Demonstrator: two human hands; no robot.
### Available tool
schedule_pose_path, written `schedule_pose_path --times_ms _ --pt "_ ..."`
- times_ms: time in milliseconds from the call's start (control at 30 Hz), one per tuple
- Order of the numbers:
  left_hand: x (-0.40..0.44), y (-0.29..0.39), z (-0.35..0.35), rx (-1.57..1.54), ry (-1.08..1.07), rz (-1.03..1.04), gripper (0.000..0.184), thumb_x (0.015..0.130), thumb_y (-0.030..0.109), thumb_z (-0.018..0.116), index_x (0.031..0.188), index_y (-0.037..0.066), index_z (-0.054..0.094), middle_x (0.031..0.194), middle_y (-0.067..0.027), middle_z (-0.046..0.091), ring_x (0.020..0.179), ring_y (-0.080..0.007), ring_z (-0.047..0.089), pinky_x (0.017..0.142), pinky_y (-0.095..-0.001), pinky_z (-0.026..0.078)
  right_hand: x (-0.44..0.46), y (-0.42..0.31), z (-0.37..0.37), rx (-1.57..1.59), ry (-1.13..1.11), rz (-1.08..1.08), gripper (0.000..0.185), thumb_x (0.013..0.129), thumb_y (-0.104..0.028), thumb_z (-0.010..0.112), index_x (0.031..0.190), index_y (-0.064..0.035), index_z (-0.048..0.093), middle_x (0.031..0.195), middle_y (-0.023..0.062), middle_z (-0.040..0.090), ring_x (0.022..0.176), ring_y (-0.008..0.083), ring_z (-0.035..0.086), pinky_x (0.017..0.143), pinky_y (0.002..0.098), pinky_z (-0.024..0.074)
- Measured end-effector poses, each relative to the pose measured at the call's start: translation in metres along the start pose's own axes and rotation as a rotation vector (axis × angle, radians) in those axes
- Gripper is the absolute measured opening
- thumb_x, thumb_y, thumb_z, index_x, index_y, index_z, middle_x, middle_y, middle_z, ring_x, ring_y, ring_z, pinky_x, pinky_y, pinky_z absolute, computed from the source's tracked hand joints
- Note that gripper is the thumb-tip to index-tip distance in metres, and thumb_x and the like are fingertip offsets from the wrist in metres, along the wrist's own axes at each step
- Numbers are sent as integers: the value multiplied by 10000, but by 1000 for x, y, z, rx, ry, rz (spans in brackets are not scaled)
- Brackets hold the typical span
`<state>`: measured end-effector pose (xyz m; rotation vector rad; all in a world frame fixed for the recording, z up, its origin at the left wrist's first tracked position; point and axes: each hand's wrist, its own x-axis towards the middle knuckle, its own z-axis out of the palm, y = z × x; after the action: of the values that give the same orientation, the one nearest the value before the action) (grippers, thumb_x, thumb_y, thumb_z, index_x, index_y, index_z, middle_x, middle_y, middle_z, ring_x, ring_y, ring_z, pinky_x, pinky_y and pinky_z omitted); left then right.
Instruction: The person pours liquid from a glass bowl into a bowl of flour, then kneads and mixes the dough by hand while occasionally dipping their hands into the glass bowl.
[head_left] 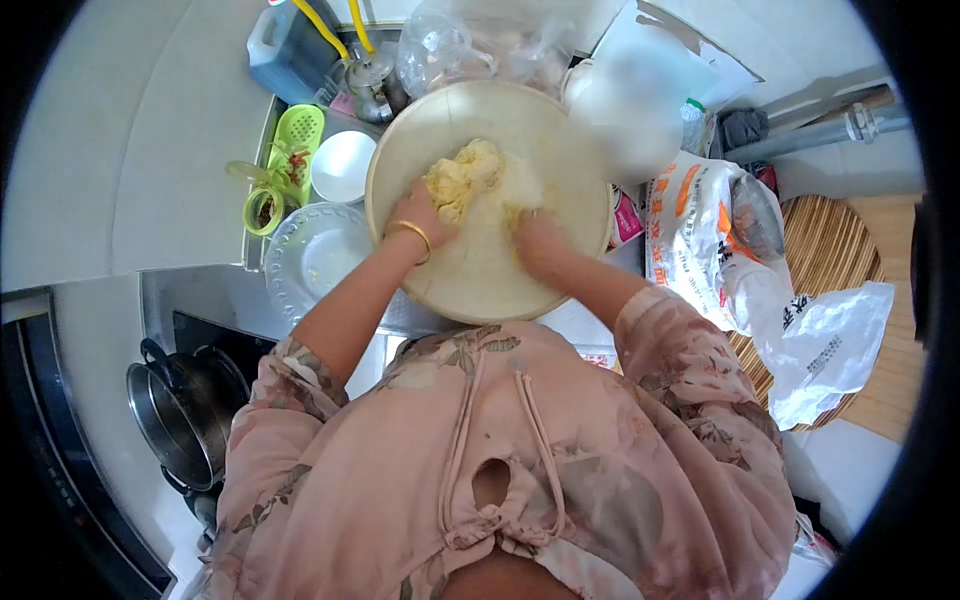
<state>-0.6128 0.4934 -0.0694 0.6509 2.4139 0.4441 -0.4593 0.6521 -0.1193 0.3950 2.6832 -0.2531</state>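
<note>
Basin [475,285]: round, pale, wide; in front of you, dough and both your hands inside.
Dough [465,175]: one lumpy yellow mass, on the upper left part of the basin floor; pale powder or smears beside it.
Left hand [424,218]: yours, at the dough's lower left, touching it (gold bangle [412,238] at the wrist); fingers partly hidden, so whether they grip cannot be told.
Right hand [540,245]: yours, low in the basin, apart from the main lump; a yellow scrap at the fingertips, blurred, grip cannot be told.
White bowl [343,165]: to your left, just beside the basin; no contents discernible.
Dish [312,258]: clear, scalloped rim, below the white bowl; a few small specks.
Jar [263,210]: green, lid raised, dark contents.
Green tray [299,128]: perforated, reddish bits at its near end.
Jug [288,60]: translucent, dark liquid.
</note>
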Motion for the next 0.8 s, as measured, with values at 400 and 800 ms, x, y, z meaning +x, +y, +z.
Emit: schedule_pose_path --times_ms 400,800 --pt "-4 5 -18 45 -111 228 240 778 204 522 881 0 597 877 -209 633 825 -360 610 760 -433 470 -5 -31 -77 665 56 -51 308 688 -220 698 888 5 636 836 230 635 774 366 614 676 397 490" --pt "60 22 24 181 -250 138 254 764 186 541 898 -1 650 942 -223 630 903 -360 612 780 -412 483 31 -75 -24 365 3 112 143 695 -85 559 766 8 641 817 225 627 772 383 612 670 438 489"
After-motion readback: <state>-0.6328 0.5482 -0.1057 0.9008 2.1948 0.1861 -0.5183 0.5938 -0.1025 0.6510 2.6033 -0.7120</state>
